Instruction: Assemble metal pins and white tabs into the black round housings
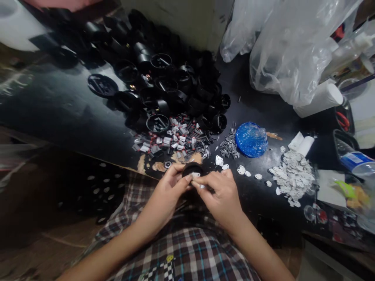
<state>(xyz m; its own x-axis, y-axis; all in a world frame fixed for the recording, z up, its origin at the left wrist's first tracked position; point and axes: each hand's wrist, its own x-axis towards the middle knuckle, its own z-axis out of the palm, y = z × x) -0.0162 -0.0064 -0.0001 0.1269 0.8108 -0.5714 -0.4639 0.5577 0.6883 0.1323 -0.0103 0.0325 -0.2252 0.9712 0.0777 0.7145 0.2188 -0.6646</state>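
Close to the table's front edge, my left hand (169, 190) is closed around a round black plastic cap (187, 168), its open side facing up. A small flat white plate (197, 174) with a hole sits in or on the cap. My right hand (222, 189) is closed in a pinch, its fingertips meeting my left thumb at the plate. Whatever lies between those right fingertips is hidden. Just beyond my hands are loose white plates (218, 160), and a small dark ring (168, 164) lies left of the cap.
Black round housings (161, 84) are heaped at the back. In front lie small grey and red-banded cylinders (178, 138) and grey pins (229, 145). A blue lid (250, 139) with plastic film, a pile of white plates (294, 175) and clear plastic bags (290, 50) occupy the right.
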